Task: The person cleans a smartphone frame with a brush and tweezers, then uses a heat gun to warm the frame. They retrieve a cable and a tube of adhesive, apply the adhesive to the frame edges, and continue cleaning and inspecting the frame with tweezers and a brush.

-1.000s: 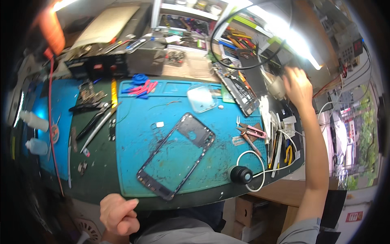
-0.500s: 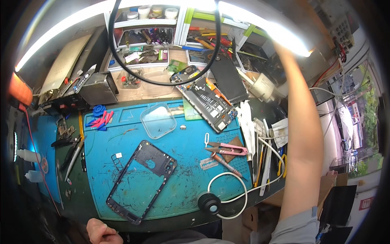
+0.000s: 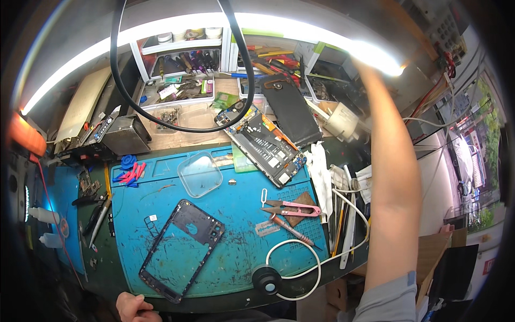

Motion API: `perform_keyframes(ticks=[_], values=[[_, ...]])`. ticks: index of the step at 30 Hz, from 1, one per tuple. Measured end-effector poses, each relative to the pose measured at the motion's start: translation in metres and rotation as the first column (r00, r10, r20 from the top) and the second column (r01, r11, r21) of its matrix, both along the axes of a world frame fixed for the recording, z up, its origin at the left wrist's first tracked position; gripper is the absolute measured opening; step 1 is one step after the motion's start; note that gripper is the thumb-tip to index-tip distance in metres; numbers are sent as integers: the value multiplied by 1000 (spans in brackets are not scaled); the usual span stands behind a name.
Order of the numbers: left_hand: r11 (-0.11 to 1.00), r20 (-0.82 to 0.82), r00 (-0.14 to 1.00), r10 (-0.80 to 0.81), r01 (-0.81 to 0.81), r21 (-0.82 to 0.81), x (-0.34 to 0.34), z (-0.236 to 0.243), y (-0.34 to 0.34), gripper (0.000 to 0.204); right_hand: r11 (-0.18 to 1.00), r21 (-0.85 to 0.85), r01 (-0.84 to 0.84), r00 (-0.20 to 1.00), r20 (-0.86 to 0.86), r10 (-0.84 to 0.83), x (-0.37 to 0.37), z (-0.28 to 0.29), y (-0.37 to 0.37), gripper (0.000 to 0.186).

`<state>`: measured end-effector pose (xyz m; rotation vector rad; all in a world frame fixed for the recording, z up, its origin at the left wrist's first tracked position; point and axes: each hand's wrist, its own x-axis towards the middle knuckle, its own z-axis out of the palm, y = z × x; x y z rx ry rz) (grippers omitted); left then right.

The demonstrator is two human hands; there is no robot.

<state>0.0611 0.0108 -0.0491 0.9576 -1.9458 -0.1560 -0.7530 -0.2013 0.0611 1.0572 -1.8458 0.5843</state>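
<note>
My right hand is reached up at the right-hand end of the bright tube lamp, its fingers lost in the glare. My left hand is curled closed at the lower edge, below the bench front, with nothing visible in it. Nearest to it lies a dark phone frame on the blue mat. An opened phone lies at the mat's back, beside a black panel. Pink snips, a blade and a clear plastic box are on the mat.
A black cable loop hangs over the back shelves. Tool trays fill the back. A white cable with a black round device lies at the front. Pens and sticks crowd the right, pliers and bottles the left.
My right hand has risen from beside the shelves to the lamp. The view has tilted up and shifted. My left hand stays curled at the lower edge.
</note>
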Motion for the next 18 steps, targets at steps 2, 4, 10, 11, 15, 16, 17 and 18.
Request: perform_keyframes(ticks=[2,4,10,11,15,16,17,18], values=[[1000,4,1000,3,-3,-16,-3,0,-1,54,1000,-16,25,999,36,-24,-16,-6,3,51],[1000,-4,1000,-17,17,1,-4,-3,-4,54,995,-84,60,998,35,-57,-59,-4,31,52],[999,7,1000,17,-17,28,-1,1,1,56,972,-226,71,961,275,-6,-59,19,55,44],[999,-3,1000,21,-21,26,-1,-1,2,56,967,-246,67,947,321,16,-53,28,61,42],[999,7,1000,-17,17,38,-8,3,-3,56,943,-330,38,834,530,152,-5,49,78,35],[999,0,999,-34,34,25,-13,6,-6,56,931,-363,27,781,589,207,13,53,85,33],[999,-4,999,-39,39,14,-16,7,-8,55,916,-400,9,715,644,274,36,53,86,32],[999,-9,999,-46,46,3,-17,7,-8,55,900,-437,-9,649,682,338,59,53,88,30]])
